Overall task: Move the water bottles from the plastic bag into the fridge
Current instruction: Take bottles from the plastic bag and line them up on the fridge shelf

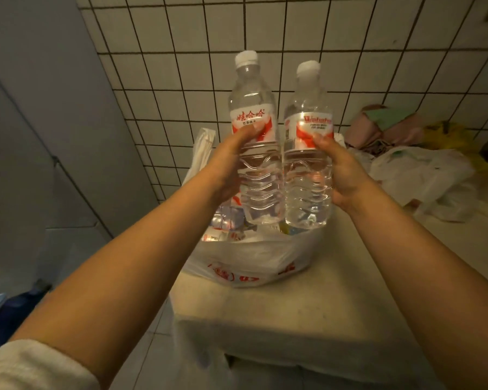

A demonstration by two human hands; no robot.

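Note:
Two clear water bottles with white caps and red-and-white labels are held upright, side by side, above a white plastic bag (254, 263). My left hand (228, 164) grips the left bottle (254, 108) around its middle. My right hand (341, 170) grips the right bottle (307, 108) the same way. The bag sits open on a pale counter (279, 305), and more bottles (228, 218) lie inside it under the held pair. The grey fridge (40, 108) stands shut at the left.
A white tiled wall (209, 38) rises behind the counter. At the back right of the counter lie crumpled plastic bags (423, 175), a pink-and-green bundle (383, 122) and something yellow (445, 133). The floor at the lower left holds a blue object (0, 327).

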